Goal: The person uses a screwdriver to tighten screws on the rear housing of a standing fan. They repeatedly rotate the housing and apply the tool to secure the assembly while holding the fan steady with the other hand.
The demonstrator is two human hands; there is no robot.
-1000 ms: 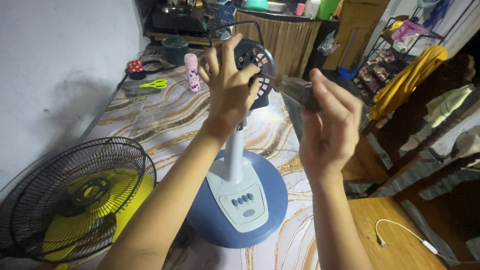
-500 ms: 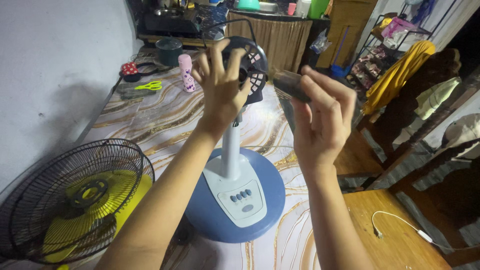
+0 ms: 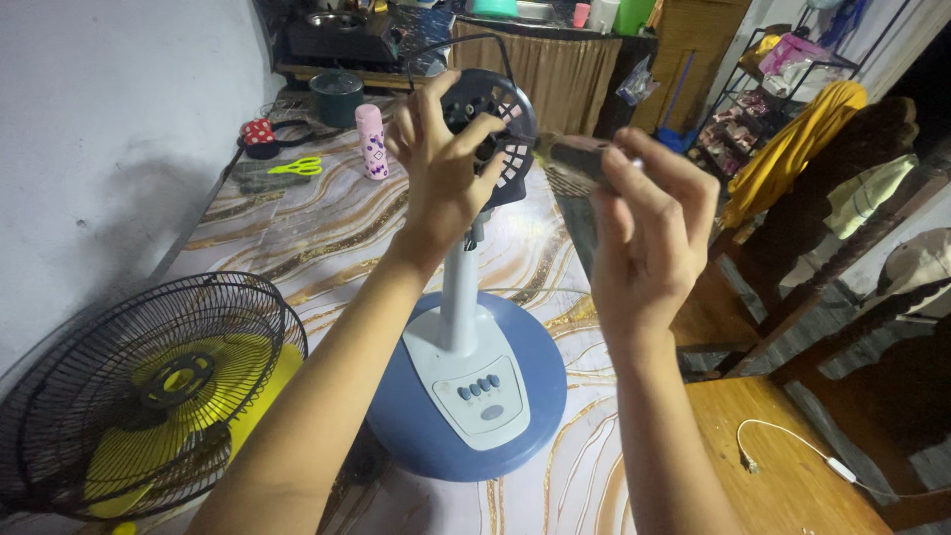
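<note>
A stand fan with its blades and cage removed stands on a marble-patterned table. Its round blue base carries a pale panel with several buttons, and a pale pole rises to the dark motor head. My left hand grips the motor head from the left, fingers spread over its vented face. My right hand holds a screwdriver by its handle, with the shaft pointing left into the motor head.
A black wire fan cage with yellow blades inside lies at the lower left. Yellow scissors, a pink bottle and a dark pot sit at the far end. A wooden table with a white cable is at right.
The view has shifted slightly. My right hand with the screwdriver has stayed at the motor head, turning a little, while my left hand keeps its grip.
</note>
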